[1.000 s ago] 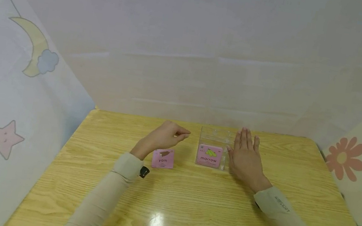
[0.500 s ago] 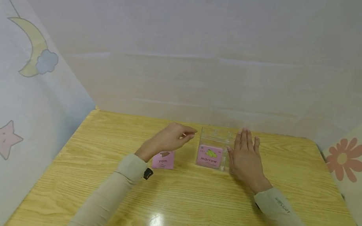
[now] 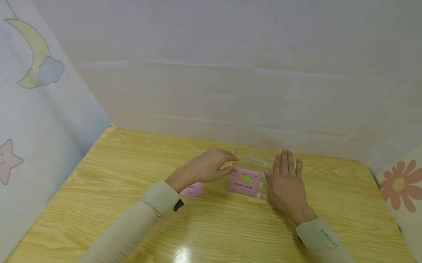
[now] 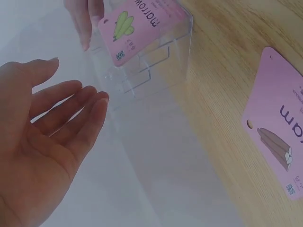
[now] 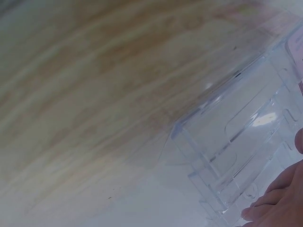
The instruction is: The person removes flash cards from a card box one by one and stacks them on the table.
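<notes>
A clear plastic box point(image 3: 251, 158) stands at the back of the table, with a pink "marrow" card point(image 3: 244, 182) inside its front part. Beside its left wall is my left hand point(image 3: 206, 168), thumb and fingers apart with nothing between them; whether the fingertips touch the wall, I cannot tell. Straight fingers extend from my right hand point(image 3: 287, 188), which lies along the box's right side, thumb near the wall. A pink "yam" card point(image 3: 193, 189) lies flat on the table, partly hidden by my left hand in the head view but plainer in the left wrist view.
The wooden table point(image 3: 217, 244) ends at a pale backdrop point(image 3: 219, 81) just behind the box. Printed side panels with a moon point(image 3: 36, 51) and flowers point(image 3: 403, 184) stand left and right.
My left hand has moved right to the box's left edge, its thumb and fingers parting, and now covers part of the "yam" card. The right hand and the box stay put.
</notes>
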